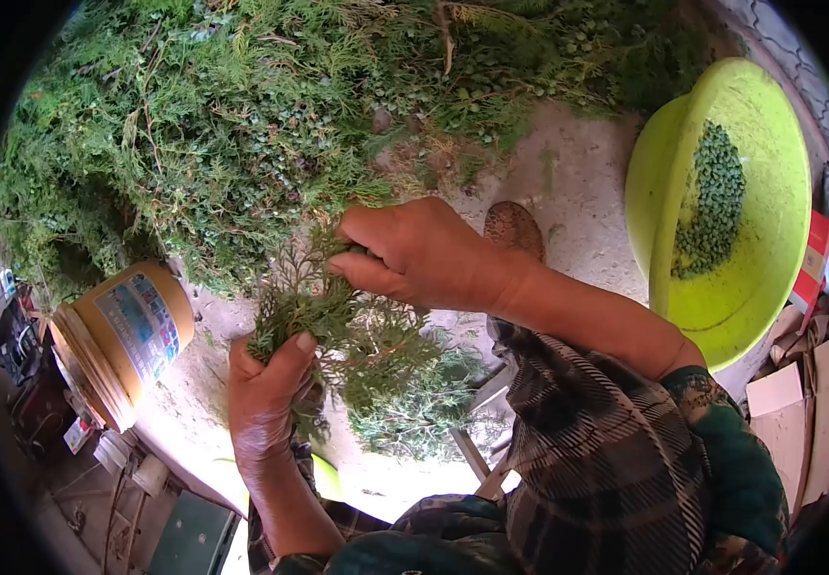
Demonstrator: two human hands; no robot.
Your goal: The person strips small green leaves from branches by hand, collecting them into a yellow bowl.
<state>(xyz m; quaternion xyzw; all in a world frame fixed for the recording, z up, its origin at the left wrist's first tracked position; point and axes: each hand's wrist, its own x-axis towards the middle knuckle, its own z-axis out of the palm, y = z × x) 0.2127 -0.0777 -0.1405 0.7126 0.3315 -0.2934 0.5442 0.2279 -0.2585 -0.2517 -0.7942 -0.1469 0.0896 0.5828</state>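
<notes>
My left hand [271, 398] is closed around a leafy evergreen branch [366, 355], its thumb pressed on the stems. The sprays fan out upward and to the right from that grip. At the top of the branch, my right hand [424, 251] is closed, with curled fingers and thumb near the twig tips; whatever is pinched there is hidden. Small green cones [711, 201] lie heaped inside a tilted yellow-green tub [649, 172] to the right of my right forearm.
A large pile of cut evergreen branches [223, 144] spreads across the top left. A yellow bucket [127, 335] stands at left. More cut sprays [424, 407] lie below my hands. Cardboard [797, 412] is at right, and a patterned shoe [514, 228] shows on the concrete floor [582, 182].
</notes>
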